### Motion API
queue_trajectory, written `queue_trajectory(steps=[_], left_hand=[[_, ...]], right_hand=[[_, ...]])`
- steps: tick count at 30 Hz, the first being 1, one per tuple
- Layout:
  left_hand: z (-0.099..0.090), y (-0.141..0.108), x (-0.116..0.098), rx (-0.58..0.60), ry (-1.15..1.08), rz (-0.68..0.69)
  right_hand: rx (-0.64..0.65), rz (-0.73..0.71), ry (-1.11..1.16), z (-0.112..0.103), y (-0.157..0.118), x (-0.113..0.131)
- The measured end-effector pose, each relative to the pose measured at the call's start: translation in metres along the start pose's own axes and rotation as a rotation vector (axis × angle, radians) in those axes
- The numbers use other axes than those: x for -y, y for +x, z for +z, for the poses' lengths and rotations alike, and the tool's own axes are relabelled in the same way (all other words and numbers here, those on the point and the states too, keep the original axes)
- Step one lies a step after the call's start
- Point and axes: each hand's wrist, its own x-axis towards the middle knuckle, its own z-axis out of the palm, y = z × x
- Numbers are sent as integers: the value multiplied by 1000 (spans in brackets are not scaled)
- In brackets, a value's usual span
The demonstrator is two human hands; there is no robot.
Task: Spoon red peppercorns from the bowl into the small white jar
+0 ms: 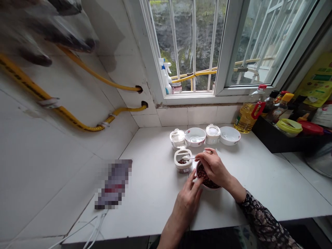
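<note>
My right hand [214,167] pinches a small white spoon [190,158], whose tip is over the open mouth of a white seasoning jar [183,169]. Dark reddish grains that look like peppercorns show inside this jar. Just right of it sits a bowl [211,187] filled with the same kind of dark red grains, partly covered by my right hand. My left hand [188,193] grips the near left side of the bowl, fingers at its rim.
Behind stand a lidded jar [177,138], a white bowl [195,137], another white jar [213,134] and a second bowl [230,136]. An oil bottle [245,116] and a black rack [267,136] of condiments stand at right. A blurred-out object [114,185] and white cables lie left.
</note>
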Motion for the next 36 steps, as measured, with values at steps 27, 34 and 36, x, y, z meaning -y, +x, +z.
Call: queue_trajectory(steps=[27, 34, 36], left_hand=[[9, -7, 4, -13, -45, -23], [10, -7, 3, -26, -60, -39], [9, -7, 4, -25, -59, -35]], right_hand=[[27, 379, 57, -23, -9, -26], [19, 545, 254, -23, -10, -26], [17, 586, 302, -23, -10, -27]])
